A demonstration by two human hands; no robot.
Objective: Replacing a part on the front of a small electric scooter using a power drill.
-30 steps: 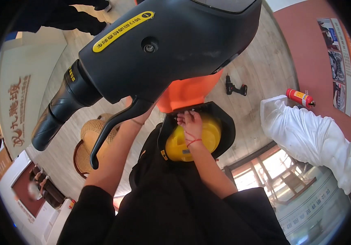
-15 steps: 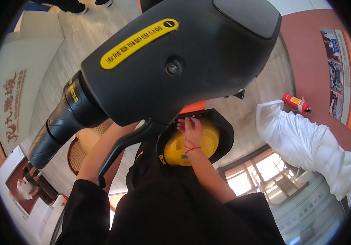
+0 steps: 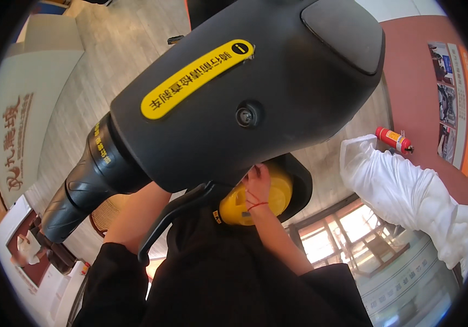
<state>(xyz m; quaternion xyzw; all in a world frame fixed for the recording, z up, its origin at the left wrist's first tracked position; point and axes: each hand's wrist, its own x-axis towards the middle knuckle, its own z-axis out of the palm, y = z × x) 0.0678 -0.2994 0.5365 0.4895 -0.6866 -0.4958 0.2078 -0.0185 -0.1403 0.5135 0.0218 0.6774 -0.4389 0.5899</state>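
A large black handlebar head (image 3: 206, 125) with a yellow label strip fills the upper middle of the head view. A ribbed black grip (image 3: 73, 204) and a black brake lever (image 3: 182, 210) stick out from its left end. Beneath it, a rounded yellow helmet (image 3: 234, 206) sits in a black holder (image 3: 301, 185). My right hand (image 3: 258, 188), a red string round its wrist, lies over the helmet with bent fingers drawn together. Its fingertips are partly covered by the handlebar, so what they grip is unclear. My left forearm (image 3: 138, 212) reaches up behind the handlebar, which hides that hand.
To the right, a white-draped object (image 3: 403, 185) stands near a red fire extinguisher (image 3: 394, 139) on a reddish surface. A glass-topped table (image 3: 408, 278) is at lower right. A woven stool (image 3: 104, 215) stands behind my left arm. A person (image 3: 29, 248) shows at far left.
The handlebar appears slightly lower and covers more of the helmet, the holder and my right fingertips. The orange part below it is now hidden. My right hand remains at the helmet.
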